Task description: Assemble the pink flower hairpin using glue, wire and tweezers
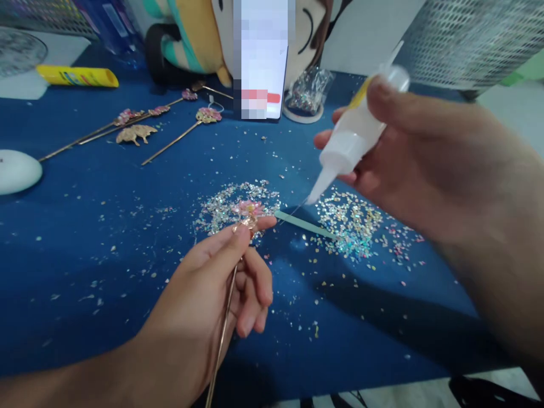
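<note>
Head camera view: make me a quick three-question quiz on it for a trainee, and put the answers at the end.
1. Multiple choice: what does the right hand hold?
a) a phone
b) a white nozzle bottle
c) a plush toy

2. True or false: the left hand is holding a thin stem.

3. Fill in the colour: the flower just beyond the left thumb is mostly ____.

Key: 1. b; 2. true; 3. pink.
</note>
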The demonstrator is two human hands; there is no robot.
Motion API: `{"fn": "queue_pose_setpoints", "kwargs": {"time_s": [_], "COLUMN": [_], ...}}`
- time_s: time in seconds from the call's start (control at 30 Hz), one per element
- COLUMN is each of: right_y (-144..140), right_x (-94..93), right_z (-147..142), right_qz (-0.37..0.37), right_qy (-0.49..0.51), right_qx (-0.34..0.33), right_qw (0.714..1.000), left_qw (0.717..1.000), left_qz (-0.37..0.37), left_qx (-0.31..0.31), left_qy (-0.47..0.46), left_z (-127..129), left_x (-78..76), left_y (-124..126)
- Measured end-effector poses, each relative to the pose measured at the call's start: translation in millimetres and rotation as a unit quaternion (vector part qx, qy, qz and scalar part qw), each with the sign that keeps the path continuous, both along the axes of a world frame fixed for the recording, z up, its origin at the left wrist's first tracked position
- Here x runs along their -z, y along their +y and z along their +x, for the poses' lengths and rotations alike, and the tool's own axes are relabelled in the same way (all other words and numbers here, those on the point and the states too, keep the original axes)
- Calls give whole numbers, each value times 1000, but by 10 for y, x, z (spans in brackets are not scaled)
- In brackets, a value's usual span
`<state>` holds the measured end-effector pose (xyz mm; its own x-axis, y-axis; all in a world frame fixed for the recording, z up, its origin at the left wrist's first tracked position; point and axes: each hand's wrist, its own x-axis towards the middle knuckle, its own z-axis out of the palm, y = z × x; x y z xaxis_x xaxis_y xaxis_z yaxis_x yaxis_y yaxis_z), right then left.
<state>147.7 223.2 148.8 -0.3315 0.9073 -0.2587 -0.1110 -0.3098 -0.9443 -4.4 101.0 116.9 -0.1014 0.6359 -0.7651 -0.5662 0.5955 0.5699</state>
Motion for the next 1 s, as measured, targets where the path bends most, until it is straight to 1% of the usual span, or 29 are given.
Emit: {"fn": "queue_pose_setpoints", "kwargs": {"time_s": [0.07, 0.13, 0.2, 0.3, 0.4, 0.53, 0.63, 0.73, 0.8, 0.87, 0.93, 1.0], "right_y": [44, 64, 78, 118, 202, 326, 374, 384, 387, 393, 396, 381], "right_x": [37, 90, 160, 288, 435, 631, 762, 847, 863, 838, 769, 658], "right_z": [28, 40, 44, 57, 62, -1, -61, -75, -49, 6, 98, 225], "right_qz": [-39, -69, -80, -63, -10, 87, 145, 187, 210, 234, 261, 294], "right_qy": [30, 32, 33, 30, 11, -24, -48, -81, -110, -149, -197, -256], "right_qx": [41, 56, 45, 5, -37, -54, -65, -87, -106, -122, -130, -128], "right_qw": [998, 996, 995, 998, 999, 994, 986, 975, 966, 953, 936, 912], "left_qw": [1000, 999, 997, 993, 987, 977, 974, 972, 972, 974, 975, 974], "left_qz": [9, 35, 62, 92, 131, 170, 190, 209, 206, 190, 175, 177], "left_qx": [-3, 1, 9, 28, 62, 95, 90, 79, 78, 84, 90, 95], "left_qy": [20, 34, 46, 61, 75, 85, 80, 76, 80, 93, 105, 107], "left_z": [8, 18, 26, 29, 27, 26, 22, 14, 9, 8, 14, 27], "left_x": [-9, 5, 34, 75, 96, 134, 195, 258, 275, 267, 244, 217], "left_y": [14, 14, -1, -46, -101, -162, -195, -218, -222, -222, -222, -221]}}
